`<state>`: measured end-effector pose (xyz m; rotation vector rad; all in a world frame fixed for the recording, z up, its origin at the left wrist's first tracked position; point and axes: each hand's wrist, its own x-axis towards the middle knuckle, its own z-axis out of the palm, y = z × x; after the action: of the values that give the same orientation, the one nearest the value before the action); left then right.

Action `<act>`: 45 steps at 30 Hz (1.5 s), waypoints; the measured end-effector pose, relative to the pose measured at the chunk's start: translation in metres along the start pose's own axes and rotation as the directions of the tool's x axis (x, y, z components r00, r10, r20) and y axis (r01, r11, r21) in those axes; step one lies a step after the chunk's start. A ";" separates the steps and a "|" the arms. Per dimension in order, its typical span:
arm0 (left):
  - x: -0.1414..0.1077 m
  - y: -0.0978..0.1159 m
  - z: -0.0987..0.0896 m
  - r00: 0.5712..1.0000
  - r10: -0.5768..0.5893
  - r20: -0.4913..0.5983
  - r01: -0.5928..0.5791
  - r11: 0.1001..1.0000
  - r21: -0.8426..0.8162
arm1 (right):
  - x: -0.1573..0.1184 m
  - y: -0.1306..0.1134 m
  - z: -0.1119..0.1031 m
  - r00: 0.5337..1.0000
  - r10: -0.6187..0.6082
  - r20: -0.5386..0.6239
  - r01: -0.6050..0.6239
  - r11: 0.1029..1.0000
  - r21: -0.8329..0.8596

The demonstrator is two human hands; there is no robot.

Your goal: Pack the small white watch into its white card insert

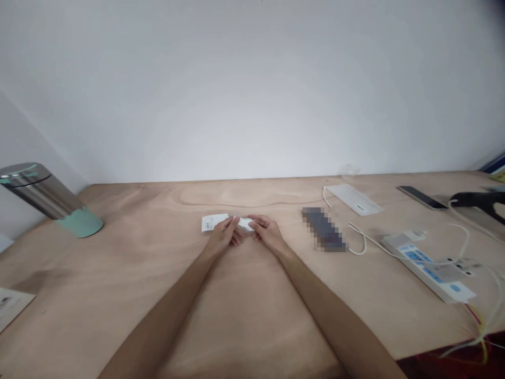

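Observation:
Near the middle of the wooden table, a small white item (246, 224) with a dark curved line on it is held between both hands. Something clear, like plastic film, shows around it, but its exact kind cannot be made out. My left hand (228, 231) grips its left side with the thumb on top. On the right side, my right hand (267, 231) pinches it with curled fingers. A white packet or card (211, 222) with small dark print lies just beyond my left hand, partly covered by it.
A steel-and-mint tumbler (67, 202) stands at the left. To the right are a blurred-out phone-like device (324, 230), a white translucent sleeve (354, 199), a dark phone (422, 198), and a power strip (428, 266) with loose cables. A printed sheet (13, 308) lies lower left.

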<state>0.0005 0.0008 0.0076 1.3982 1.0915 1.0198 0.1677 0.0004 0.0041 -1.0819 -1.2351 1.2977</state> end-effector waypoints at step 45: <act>-0.004 0.005 -0.013 0.841 0.440 0.315 -0.486 0.356 0.798 | 0.009 0.014 -0.005 0.954 -0.115 -0.278 0.067 0.982 -0.175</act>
<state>-0.0129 -0.0006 0.0134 2.6939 1.2575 0.7971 0.1703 0.0105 -0.0102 -1.2663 -1.1695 0.9416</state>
